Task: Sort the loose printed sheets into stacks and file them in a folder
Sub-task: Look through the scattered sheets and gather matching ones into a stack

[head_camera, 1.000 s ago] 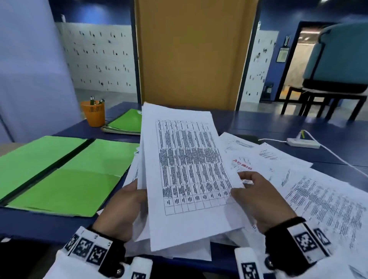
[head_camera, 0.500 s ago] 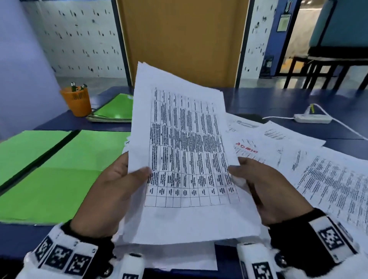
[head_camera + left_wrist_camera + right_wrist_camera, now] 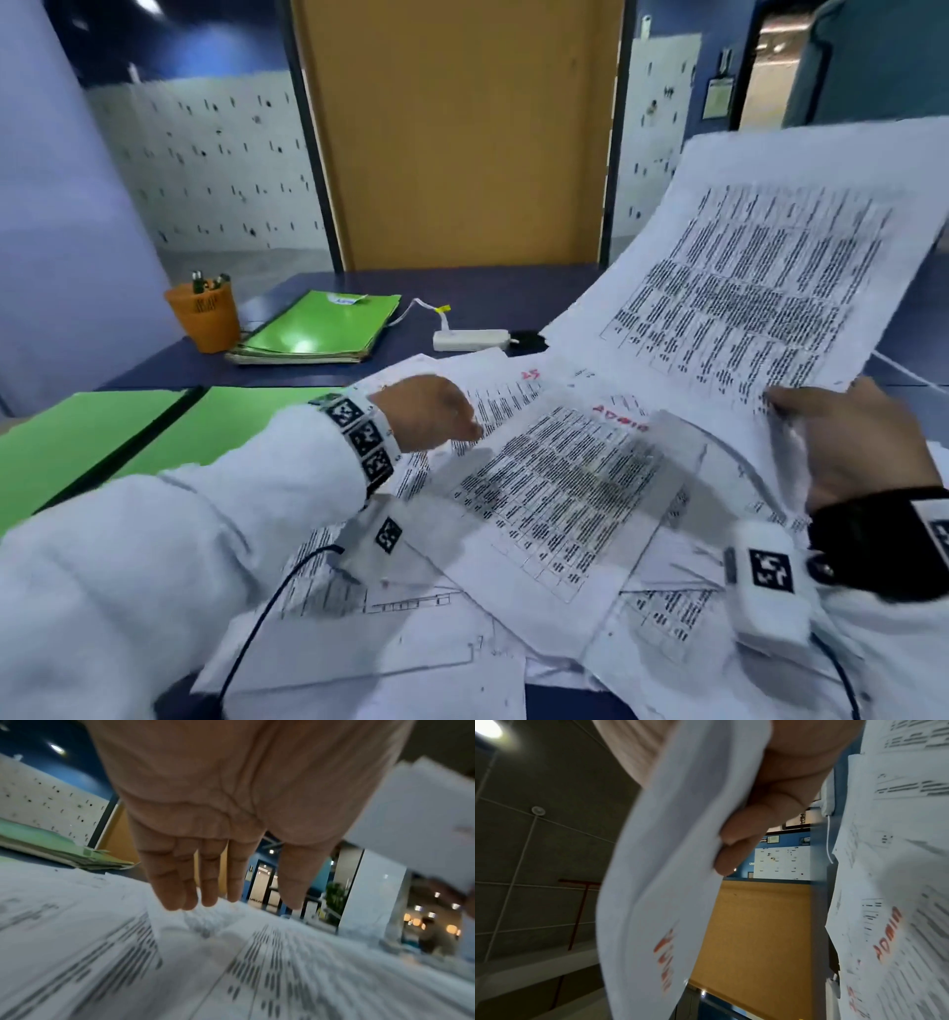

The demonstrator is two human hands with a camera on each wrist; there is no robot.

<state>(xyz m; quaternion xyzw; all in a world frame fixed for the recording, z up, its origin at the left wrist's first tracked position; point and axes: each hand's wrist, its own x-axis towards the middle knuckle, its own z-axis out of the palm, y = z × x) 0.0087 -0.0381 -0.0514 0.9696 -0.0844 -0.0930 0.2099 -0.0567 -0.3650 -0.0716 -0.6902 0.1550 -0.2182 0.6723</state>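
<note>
My right hand [image 3: 842, 437] pinches a lifted printed sheet [image 3: 744, 277] by its near corner and holds it up at the right; in the right wrist view the fingers [image 3: 734, 850] curl against that sheet [image 3: 670, 874]. My left hand [image 3: 436, 411] reaches over the loose printed sheets [image 3: 554, 488] spread on the blue table, with straight fingers [image 3: 205, 886] just above the paper [image 3: 231, 963] and nothing held. The open green folder [image 3: 102, 437] lies at the left.
A stack of closed green folders [image 3: 318, 329] and an orange pen cup [image 3: 205, 313] stand at the back left. A white power strip [image 3: 470, 339] with its cable lies behind the sheets. A wooden door panel [image 3: 457, 133] rises beyond the table [image 3: 488, 298].
Both hands held the tabled sheet in front of me. Now the right hand alone has swung it up to the right, and the left hand has let go and reached onto the pile.
</note>
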